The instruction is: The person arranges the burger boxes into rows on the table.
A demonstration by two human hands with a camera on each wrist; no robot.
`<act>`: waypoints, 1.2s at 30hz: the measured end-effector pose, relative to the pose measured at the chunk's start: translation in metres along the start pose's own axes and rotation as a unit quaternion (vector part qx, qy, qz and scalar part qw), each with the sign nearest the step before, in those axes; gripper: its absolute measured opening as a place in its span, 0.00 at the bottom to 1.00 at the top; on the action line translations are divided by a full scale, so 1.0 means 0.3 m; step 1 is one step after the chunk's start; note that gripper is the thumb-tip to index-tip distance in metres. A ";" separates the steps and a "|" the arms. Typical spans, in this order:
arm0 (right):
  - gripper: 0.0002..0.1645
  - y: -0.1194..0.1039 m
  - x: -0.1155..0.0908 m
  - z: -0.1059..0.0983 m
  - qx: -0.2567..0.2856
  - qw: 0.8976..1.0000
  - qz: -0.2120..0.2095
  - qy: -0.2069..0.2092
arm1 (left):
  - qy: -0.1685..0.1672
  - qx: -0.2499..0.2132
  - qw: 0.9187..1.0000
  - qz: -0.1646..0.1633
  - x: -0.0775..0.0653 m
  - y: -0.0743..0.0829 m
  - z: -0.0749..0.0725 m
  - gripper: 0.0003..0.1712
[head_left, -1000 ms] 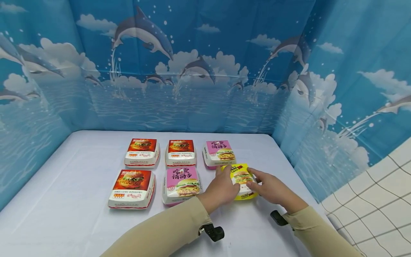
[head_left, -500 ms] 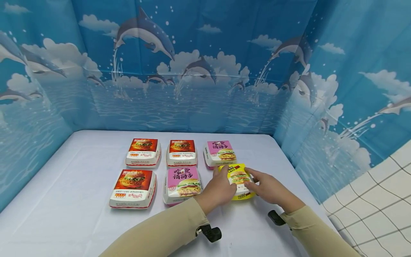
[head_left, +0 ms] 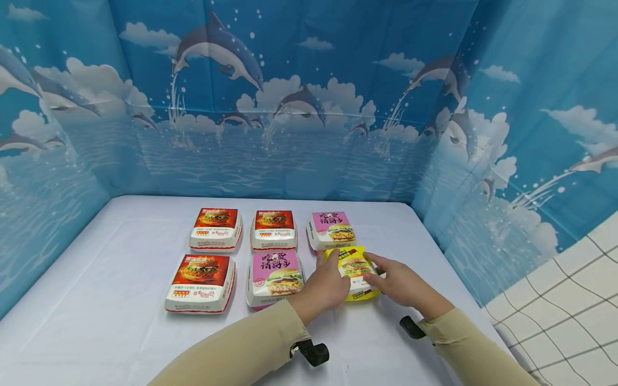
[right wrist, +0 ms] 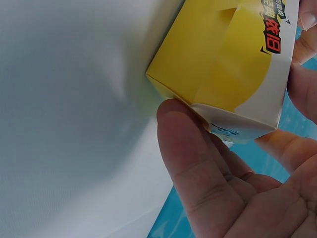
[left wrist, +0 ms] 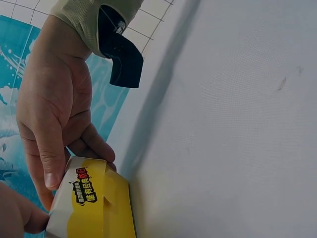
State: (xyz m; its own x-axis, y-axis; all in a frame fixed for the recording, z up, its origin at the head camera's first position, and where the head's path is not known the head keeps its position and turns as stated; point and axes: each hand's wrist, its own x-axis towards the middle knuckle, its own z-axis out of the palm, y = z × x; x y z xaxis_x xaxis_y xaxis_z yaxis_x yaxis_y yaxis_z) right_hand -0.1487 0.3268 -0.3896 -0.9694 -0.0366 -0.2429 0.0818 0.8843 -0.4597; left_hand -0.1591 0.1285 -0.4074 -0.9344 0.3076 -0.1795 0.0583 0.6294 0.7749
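Note:
A yellow and white burger box [head_left: 355, 271] sits on the table between my two hands, at the right of the near row. My left hand [head_left: 324, 287] holds its left side, with fingers at the far left corner and thumb on the near left part. My right hand [head_left: 403, 284] grips the right side, its thumb on the lid's right part in the head view. From the right wrist, the right thumb [right wrist: 185, 148] is seen against the box's end. A pink burger box [head_left: 275, 276] stands just left of my left hand; another pink box [head_left: 331, 230] lies behind the yellow one.
Several red and white burger boxes stand to the left: one in the near row [head_left: 201, 281], and a far-left box [head_left: 216, 228] and a far-middle box [head_left: 273, 229] behind. A white cloth [head_left: 96, 300] covers the table. Dolphin-printed curtains [head_left: 309, 155] enclose its back and sides.
The yellow burger box has slid a little to the left, towards the near pink box, with both hands moving along with it. The other boxes stay put.

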 end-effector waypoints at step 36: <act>0.47 -0.027 0.014 0.032 -0.017 1.000 0.015 0.013 | -0.005 -0.028 0.999 0.019 -0.007 -0.032 0.009 0.40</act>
State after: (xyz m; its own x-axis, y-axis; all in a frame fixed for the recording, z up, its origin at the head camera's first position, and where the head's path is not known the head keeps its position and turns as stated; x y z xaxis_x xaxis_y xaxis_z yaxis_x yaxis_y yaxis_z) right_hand -0.1512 0.3150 -0.3952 -0.9722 0.0025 -0.2341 0.1041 0.9001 -0.4231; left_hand -0.1566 0.1238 -0.4162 -0.9285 0.3374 -0.1549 0.0734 0.5758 0.8143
